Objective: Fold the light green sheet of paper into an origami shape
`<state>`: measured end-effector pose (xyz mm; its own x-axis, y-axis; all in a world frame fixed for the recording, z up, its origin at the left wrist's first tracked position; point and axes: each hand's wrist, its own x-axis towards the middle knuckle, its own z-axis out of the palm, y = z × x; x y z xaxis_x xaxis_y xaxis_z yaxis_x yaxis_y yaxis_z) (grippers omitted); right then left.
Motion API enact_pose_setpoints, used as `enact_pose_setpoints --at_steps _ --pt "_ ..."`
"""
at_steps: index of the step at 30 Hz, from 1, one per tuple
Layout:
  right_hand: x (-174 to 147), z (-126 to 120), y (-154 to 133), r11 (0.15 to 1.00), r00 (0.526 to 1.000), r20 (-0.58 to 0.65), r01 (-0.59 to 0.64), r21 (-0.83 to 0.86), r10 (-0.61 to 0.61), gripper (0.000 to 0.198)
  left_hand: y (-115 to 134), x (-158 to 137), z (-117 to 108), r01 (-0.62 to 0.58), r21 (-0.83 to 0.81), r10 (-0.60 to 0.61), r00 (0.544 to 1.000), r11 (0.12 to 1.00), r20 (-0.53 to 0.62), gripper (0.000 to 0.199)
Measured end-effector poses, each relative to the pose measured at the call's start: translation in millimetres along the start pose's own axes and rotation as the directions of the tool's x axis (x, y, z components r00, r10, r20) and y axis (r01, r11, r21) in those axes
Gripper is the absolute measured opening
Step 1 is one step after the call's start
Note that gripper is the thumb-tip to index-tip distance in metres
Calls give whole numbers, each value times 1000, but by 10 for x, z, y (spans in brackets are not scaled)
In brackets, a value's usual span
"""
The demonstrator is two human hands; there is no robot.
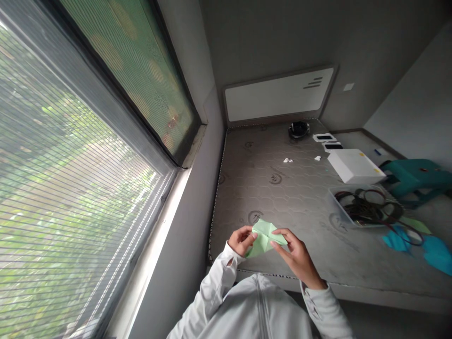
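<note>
A light green sheet of folded paper [263,234] is held up over the near edge of the mattress, creased and partly opened out. My left hand [242,241] pinches its left side, thumb on top and fingers behind. On the right, my right hand [294,254] grips a pointed flap between thumb and fingers. The paper's underside is hidden from me.
A grey mattress [247,188] spreads ahead. To the right are a clear plastic bin [341,212] of cables, a white box [355,167], blue crumpled pieces [438,254] and a teal stool [416,174]. A window [70,188] lies left.
</note>
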<state>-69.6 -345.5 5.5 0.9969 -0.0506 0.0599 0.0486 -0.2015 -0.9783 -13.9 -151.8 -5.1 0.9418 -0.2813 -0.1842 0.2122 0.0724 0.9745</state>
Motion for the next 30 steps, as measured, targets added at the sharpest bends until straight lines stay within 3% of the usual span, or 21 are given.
enact_pose_setpoints --at_steps 6,8,10,12,14,17,21,26,30 --pt "-9 28 45 996 1000 6 -25 -86 26 31 -115 27 -21 6 61 -1 997 998 -81 69" --pt "4 58 68 991 995 -97 24 -133 -37 32 -138 12 -44 -9 110 22 993 994 -120 64" --pt "15 88 76 965 960 -235 93 -244 -152 32 -133 -22 -61 -23 169 54 983 985 -176 54" --pt "14 121 59 929 931 -281 129 -347 -234 29 -100 -68 -56 -31 252 90 971 967 -223 41" --pt "1 165 19 921 950 -213 141 -362 -229 28 -53 -116 -21 -31 357 118 967 933 -225 36" --pt "-29 254 -52 958 988 -89 96 -270 -124 39 5 -166 70 -46 440 135 976 897 -172 36" --pt "-59 350 -105 994 1000 -3 -15 -106 15 50 7 -175 173 -57 311 101 986 949 -129 40" --pt "-75 339 -99 998 999 37 -30 -48 32 53 -85 -112 219 143 -33 -146 974 989 -172 74" --pt "-91 324 -124 999 998 55 -22 -36 24 54 -119 -83 201 144 -37 -148 970 989 -192 81"
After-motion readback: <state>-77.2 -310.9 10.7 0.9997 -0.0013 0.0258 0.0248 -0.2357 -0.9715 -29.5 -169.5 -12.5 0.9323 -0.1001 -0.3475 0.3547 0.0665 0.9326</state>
